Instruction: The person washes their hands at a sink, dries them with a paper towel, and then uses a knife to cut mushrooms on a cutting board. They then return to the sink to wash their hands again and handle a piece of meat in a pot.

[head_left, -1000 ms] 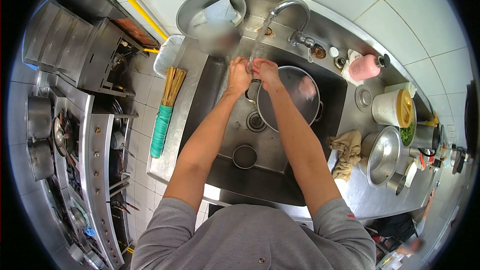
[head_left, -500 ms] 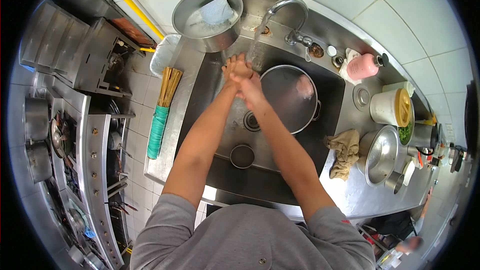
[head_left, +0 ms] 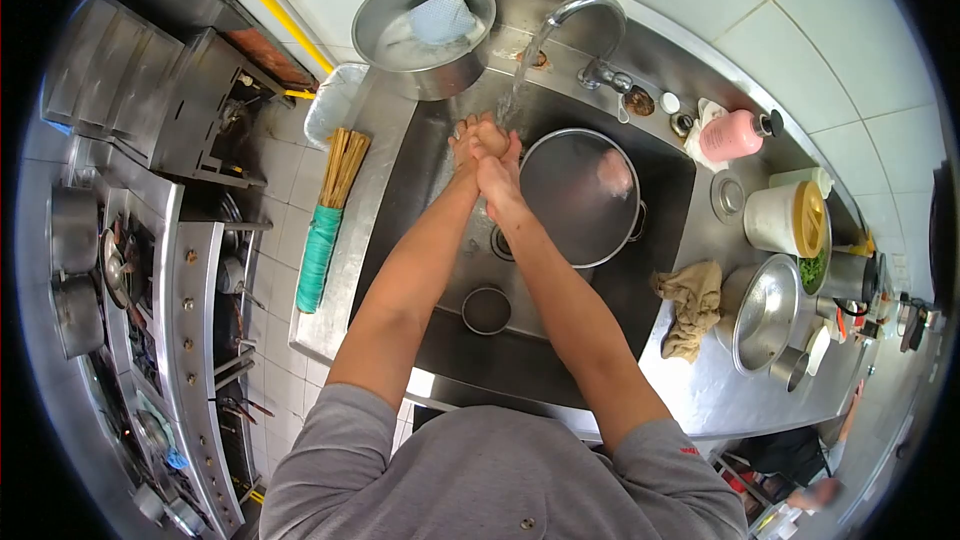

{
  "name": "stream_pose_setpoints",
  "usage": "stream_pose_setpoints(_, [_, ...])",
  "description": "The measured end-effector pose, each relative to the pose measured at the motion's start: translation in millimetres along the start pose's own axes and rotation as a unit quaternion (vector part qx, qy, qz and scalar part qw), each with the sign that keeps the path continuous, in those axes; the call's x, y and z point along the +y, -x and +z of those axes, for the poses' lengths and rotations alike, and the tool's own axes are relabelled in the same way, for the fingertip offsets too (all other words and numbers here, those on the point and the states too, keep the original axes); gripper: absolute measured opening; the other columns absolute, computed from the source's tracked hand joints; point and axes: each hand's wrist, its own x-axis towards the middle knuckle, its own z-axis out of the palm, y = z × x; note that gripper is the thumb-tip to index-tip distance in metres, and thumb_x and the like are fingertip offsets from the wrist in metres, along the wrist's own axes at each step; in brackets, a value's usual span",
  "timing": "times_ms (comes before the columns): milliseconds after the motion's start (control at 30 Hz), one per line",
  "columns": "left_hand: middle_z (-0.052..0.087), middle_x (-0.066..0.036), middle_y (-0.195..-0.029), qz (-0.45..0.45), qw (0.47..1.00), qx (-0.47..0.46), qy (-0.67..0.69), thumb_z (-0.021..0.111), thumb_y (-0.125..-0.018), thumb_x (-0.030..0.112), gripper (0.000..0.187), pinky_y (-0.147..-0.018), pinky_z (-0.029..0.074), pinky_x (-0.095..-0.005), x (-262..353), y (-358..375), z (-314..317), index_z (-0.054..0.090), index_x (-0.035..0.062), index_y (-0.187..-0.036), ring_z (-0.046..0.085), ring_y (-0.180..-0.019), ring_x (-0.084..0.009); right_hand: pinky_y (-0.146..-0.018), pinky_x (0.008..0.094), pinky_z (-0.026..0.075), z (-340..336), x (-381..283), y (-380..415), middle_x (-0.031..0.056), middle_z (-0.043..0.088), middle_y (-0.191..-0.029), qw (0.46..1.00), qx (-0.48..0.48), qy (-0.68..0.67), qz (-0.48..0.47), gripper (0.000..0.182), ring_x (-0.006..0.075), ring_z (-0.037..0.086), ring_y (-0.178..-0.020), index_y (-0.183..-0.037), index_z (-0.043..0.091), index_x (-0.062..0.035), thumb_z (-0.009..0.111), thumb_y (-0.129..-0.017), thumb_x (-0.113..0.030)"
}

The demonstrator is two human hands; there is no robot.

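Observation:
Both my hands are pressed together over the left part of the steel sink [head_left: 430, 340], below the stream from the curved faucet [head_left: 590, 5]. My left hand [head_left: 464, 148] has its fingers stretched out toward the back of the sink. Across it lies my right hand [head_left: 496, 168], its fingers closed round the left one; part of each hand is hidden by the other. To the right, a large round pot [head_left: 560, 225] of cloudy water sits in the sink with a pinkish thing [head_left: 614, 173] in it. A small round container [head_left: 487, 311] stands nearer me.
A pot [head_left: 432, 80] with suds and a light-blue cloth [head_left: 443, 18] stands at the back left. A bundle of sticks [head_left: 320, 250] with green wrapping lies on the left ledge. Right are a pink pump bottle [head_left: 730, 135], a brown rag [head_left: 688, 305] and a metal bowl [head_left: 765, 315].
My hands have shifted slightly against each other under the running water, and the right fingers are now more closed over the left hand. The view has moved a little.

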Motion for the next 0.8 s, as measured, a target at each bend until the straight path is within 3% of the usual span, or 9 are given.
stream_pose_setpoints(100, [0.051, -0.018, -0.137, 0.004, 0.997, -0.026, -0.068, 0.059, -0.090, 0.032, 0.046, -0.103, 0.035, -0.0634, -4.6, -5.5, -4.8, 0.055, 0.0072, -0.129, 0.042, -0.134, -0.0381, -0.112, 0.0422, 0.035, -6.0, -21.8, 7.4, 0.0267, 0.036, -0.150, 0.978, -0.048, 0.200, 0.014, 0.079, 0.0363, 0.039, -0.138, -0.152, 0.025, -0.0022, 0.065, -0.090, -0.032])
stream_pose_setpoints(200, [0.042, -0.018, -0.145, 0.024, 0.983, -0.022, -0.182, 0.059, -0.092, 0.032, 0.053, -0.107, 0.030, -0.0656, -5.5, 4.1, -9.5, 0.046, 0.0100, -0.138, 0.034, -0.140, -0.0392, -0.111, 0.0432, 0.035, -11.1, -32.3, 13.0, 0.0288, 0.042, -0.145, 0.880, -0.034, 0.474, -0.020, 0.076, 0.0396, 0.041, -0.136, -0.146, 0.038, 0.0001, 0.066, -0.087, -0.038])
stream_pose_setpoints(300, [0.037, -0.021, -0.149, 0.102, 0.978, 0.023, -0.179, 0.067, -0.085, 0.029, 0.067, -0.109, 0.031, -0.0647, -12.3, -2.2, 8.5, 0.041, 0.0132, -0.144, 0.033, -0.140, -0.0431, -0.105, 0.0414, 0.041, -22.1, -32.4, -3.6, 0.0257, 0.053, -0.135, 0.921, -0.159, 0.357, 0.008, 0.068, 0.0367, 0.052, -0.127, -0.135, 0.051, 0.0038, 0.073, -0.079, -0.028])
stream_pose_setpoints(400, [0.036, -0.022, -0.149, 0.133, 0.972, 0.035, -0.191, 0.068, -0.084, 0.027, 0.069, -0.107, 0.033, -0.0646, -14.1, -10.4, 26.8, 0.039, 0.0125, -0.145, 0.035, -0.138, -0.0432, -0.099, 0.0393, 0.046, -26.0, -32.4, -11.8, 0.0212, 0.061, -0.124, 0.967, -0.179, 0.173, 0.060, 0.060, 0.0324, 0.060, -0.116, -0.126, 0.058, 0.0051, 0.076, -0.073, -0.016])
stream_pose_setpoints(500, [0.043, -0.021, -0.144, 0.104, 0.983, 0.028, -0.148, 0.070, -0.081, 0.029, 0.078, -0.106, 0.037, -0.0602, -14.7, -12.5, 35.6, 0.033, 0.0121, -0.147, 0.041, -0.134, -0.0414, -0.088, 0.0351, 0.050, -26.4, -16.9, -27.5, 0.0143, 0.067, -0.109, 0.977, -0.152, 0.133, 0.070, 0.048, 0.0232, 0.065, -0.099, -0.115, 0.063, 0.0049, 0.077, -0.071, -0.010])
stream_pose_setpoints(600, [0.052, -0.020, -0.135, 0.035, 0.998, -0.053, -0.014, 0.070, -0.079, 0.018, 0.041, -0.104, 0.044, -0.0481, -10.6, -11.3, 30.9, 0.059, 0.0057, -0.117, 0.048, -0.131, -0.0363, -0.087, 0.0373, 0.051, -23.1, -7.9, -34.9, 0.0145, 0.068, -0.106, 0.981, -0.166, 0.088, 0.053, 0.043, 0.0255, 0.066, -0.097, -0.108, 0.065, 0.0033, 0.077, -0.067, -0.007])
stream_pose_setpoints(700, [0.059, -0.021, -0.123, 0.022, 0.994, -0.109, -0.013, 0.073, -0.076, 0.019, 0.035, -0.095, 0.051, -0.0422, -10.6, -6.1, 23.4, 0.062, 0.0032, -0.106, 0.059, -0.117, -0.0352, -0.074, 0.0373, 0.054, -23.1, -15.5, -34.4, 0.0131, 0.069, -0.100, 0.970, -0.129, 0.205, 0.004, 0.038, 0.0241, 0.067, -0.089, -0.102, 0.067, 0.0007, 0.077, -0.067, -0.010])
stream_pose_setpoints(800, [0.060, -0.022, -0.118, 0.078, 0.991, -0.108, 0.005, 0.076, -0.074, 0.023, 0.043, -0.088, 0.054, -0.0419, -19.2, -2.0, 22.4, 0.060, 0.0029, -0.108, 0.064, -0.106, -0.0361, -0.062, 0.0375, 0.054, -22.1, 9.5, -58.8, 0.0133, 0.069, -0.099, 0.972, -0.128, 0.191, 0.040, 0.038, 0.0238, 0.068, -0.087, -0.103, 0.068, -0.0022, 0.077, -0.069, -0.015])
